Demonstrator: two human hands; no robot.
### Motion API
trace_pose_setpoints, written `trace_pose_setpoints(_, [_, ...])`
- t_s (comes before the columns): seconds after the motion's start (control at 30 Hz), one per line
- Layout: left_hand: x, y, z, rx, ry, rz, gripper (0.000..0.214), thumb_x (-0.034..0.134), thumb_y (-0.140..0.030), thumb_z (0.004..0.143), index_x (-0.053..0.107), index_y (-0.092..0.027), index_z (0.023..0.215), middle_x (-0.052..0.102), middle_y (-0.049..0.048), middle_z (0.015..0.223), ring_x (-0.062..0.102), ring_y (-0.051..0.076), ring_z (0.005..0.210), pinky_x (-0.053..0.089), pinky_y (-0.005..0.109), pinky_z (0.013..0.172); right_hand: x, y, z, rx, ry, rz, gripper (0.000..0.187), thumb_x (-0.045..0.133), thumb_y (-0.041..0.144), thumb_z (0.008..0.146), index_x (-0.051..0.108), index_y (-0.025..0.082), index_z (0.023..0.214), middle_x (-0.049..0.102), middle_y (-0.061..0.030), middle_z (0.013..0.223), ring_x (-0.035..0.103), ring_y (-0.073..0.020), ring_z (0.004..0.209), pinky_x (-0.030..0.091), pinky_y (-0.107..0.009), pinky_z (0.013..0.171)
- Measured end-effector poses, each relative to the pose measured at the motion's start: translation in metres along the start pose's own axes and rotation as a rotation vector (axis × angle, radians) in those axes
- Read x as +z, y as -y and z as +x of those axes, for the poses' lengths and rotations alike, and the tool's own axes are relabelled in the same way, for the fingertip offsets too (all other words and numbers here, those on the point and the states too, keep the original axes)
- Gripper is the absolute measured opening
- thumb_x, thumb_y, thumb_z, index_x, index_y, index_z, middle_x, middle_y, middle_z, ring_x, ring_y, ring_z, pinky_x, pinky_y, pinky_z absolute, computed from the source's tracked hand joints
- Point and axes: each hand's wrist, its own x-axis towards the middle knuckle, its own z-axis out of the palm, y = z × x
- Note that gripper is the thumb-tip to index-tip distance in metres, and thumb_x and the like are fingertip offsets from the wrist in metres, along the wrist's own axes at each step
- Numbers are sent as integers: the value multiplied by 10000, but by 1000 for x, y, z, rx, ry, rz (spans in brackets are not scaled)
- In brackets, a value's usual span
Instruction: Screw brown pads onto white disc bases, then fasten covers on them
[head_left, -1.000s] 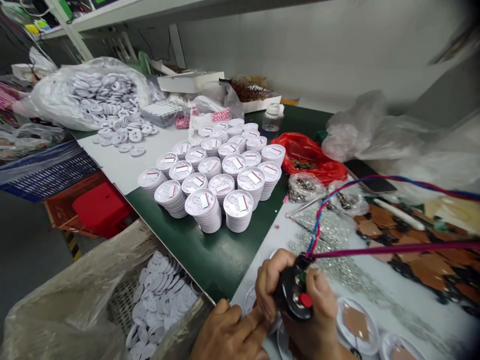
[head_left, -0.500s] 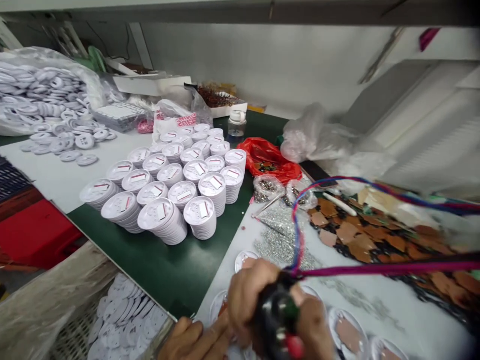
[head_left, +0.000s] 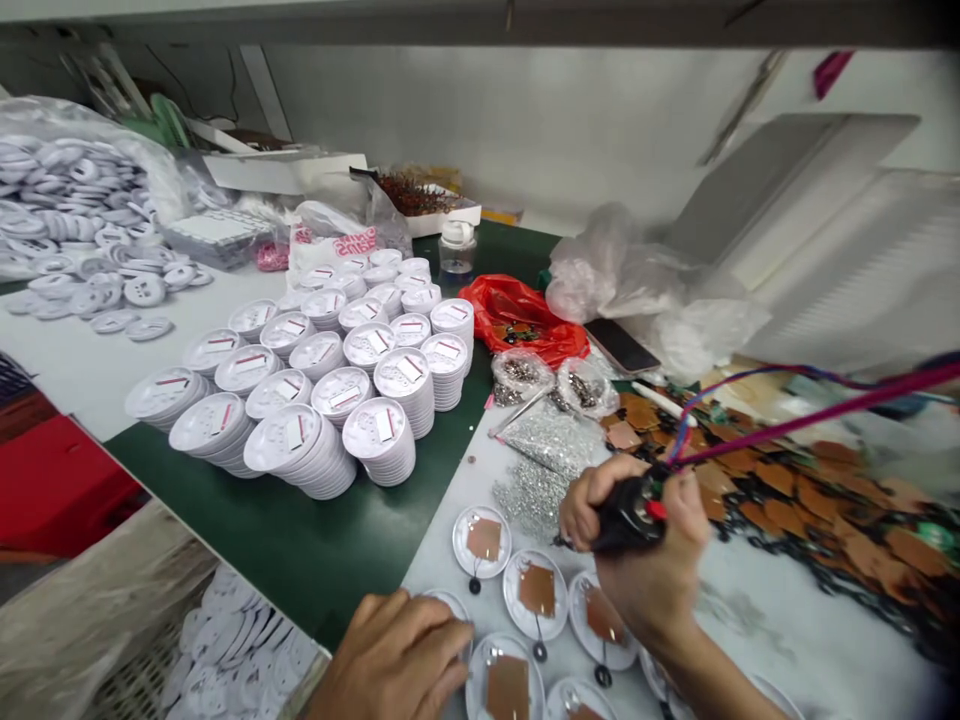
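Note:
My right hand (head_left: 651,560) is closed around a black powered screwdriver (head_left: 628,512) with a red button; red and blue cables (head_left: 787,420) run from it to the right. Its tip sits over a heap of small silver screws (head_left: 541,470). My left hand (head_left: 394,660) lies at the bottom edge with its fingers curled down on a white round cover (head_left: 450,605). Several white round covers holding brown circuit boards (head_left: 484,540) lie on the white sheet between my hands.
Stacks of white round covers (head_left: 315,390) stand on the green table (head_left: 352,540). A bag of loose white discs (head_left: 67,200) lies far left. A red bag (head_left: 517,315), clear bags, a phone (head_left: 619,345) and scattered brown boards (head_left: 810,490) are at right. A basket of discs (head_left: 225,640) sits below.
My right hand has lifted the screwdriver up and away to the right, over the screw heap. The covers with boards now show. My left hand stays on the near cover.

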Motion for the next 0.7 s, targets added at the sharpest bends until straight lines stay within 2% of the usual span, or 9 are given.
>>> trace_pose_setpoints(0.07, [1, -7, 15, -32, -139, -80, 359, 327, -303, 1136, 668, -227, 1056, 670, 9, 844, 590, 182, 723, 377, 310, 656, 1, 7, -2, 0, 23, 8, 527, 558, 666, 889, 676, 207, 659, 525, 7, 447, 474, -137, 385, 408, -256, 398])
trace_pose_setpoints(0.1, [2, -10, 24, -42, -171, -112, 368, 322, -302, 1134, 674, -226, 1055, 651, 16, 834, 581, 189, 727, 366, 313, 657, 2, 12, -2, -1, 36, 11, 535, 549, 669, 893, 680, 206, 658, 524, 5, 446, 474, -137, 382, 411, -257, 397])
trace_pose_setpoints(0.17, [4, -17, 44, -88, -61, -153, 220, 461, -247, 1092, 680, -243, 1104, 648, 15, 883, 595, 204, 806, 374, 321, 707, 4, 20, -4, -14, 52, 14, 544, 532, 669, 902, 683, 207, 658, 523, 2, 446, 474, -139, 380, 415, -262, 396])
trace_pose_setpoints(0.2, [6, -19, 56, -117, -55, -158, 180, 513, -207, 1067, 683, -248, 1111, 646, 10, 896, 593, 205, 814, 374, 327, 727, 5, 23, -4, -23, 54, 11, 544, 528, 668, 904, 683, 208, 660, 523, 1, 447, 475, -141, 381, 416, -266, 397])
trace_pose_setpoints(0.27, [11, -22, 80, -142, 37, -168, 178, 606, -158, 1017, 682, -252, 1148, 661, 8, 968, 605, 212, 886, 388, 350, 795, 7, 26, -4, -37, 58, 2, 546, 526, 676, 900, 683, 211, 661, 521, 1, 446, 474, -144, 383, 416, -271, 398])
trace_pose_setpoints(0.37, [26, -21, 113, -142, 150, -136, 64, 734, -226, 955, 719, -218, 1017, 680, 23, 980, 614, 246, 949, 396, 376, 829, 9, 27, -2, -39, 55, 1, 548, 536, 688, 891, 672, 213, 655, 519, 2, 443, 472, -143, 382, 413, -272, 398])
trace_pose_setpoints(0.43, [37, -18, 130, -143, 181, -133, 79, 775, -229, 921, 722, -189, 879, 687, 28, 920, 622, 246, 907, 400, 378, 834, 8, 27, 1, -40, 50, 6, 547, 534, 679, 898, 666, 210, 648, 524, -2, 444, 476, -145, 383, 412, -274, 401])
trace_pose_setpoints(0.53, [46, -14, 140, -138, 192, -146, 98, 775, -174, 905, 721, -174, 823, 689, 25, 873, 628, 231, 861, 406, 371, 840, 5, 29, 3, -65, 44, 25, 536, 541, 665, 898, 674, 206, 655, 532, -6, 445, 478, -148, 378, 407, -280, 398])
trace_pose_setpoints(0.7, [44, -13, 136, -151, 178, -193, 90, 746, -100, 911, 753, -189, 900, 713, 22, 910, 645, 230, 895, 414, 381, 862, -2, 34, 2, -78, 14, 52, 545, 480, 661, 924, 674, 217, 675, 512, 1, 451, 476, -148, 386, 401, -287, 402])
